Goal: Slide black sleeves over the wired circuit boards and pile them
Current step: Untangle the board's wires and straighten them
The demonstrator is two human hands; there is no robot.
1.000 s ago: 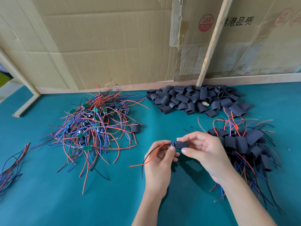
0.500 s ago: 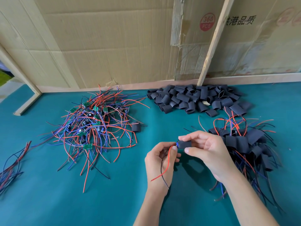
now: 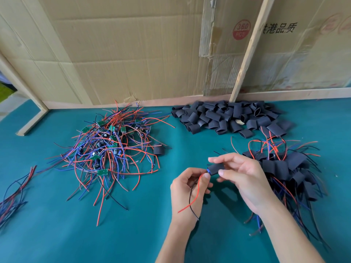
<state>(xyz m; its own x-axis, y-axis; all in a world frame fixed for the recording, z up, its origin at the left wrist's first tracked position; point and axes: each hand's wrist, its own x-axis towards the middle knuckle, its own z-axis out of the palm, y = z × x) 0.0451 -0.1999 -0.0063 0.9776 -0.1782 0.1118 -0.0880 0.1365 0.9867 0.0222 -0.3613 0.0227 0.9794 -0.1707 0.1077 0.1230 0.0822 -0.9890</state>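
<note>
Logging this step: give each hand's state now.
Left hand: pinching the red and black wires.
Right hand: holding the black sleeve.

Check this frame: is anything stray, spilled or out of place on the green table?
One lone black sleeve lies at the right edge of the unsleeved board pile, apart from the sleeve stock. A small bundle of loose wires sits alone at the table's far left. Nothing looks damaged.

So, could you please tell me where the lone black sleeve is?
The lone black sleeve lies on the table at the right edge of the bare wired boards pile.
</note>
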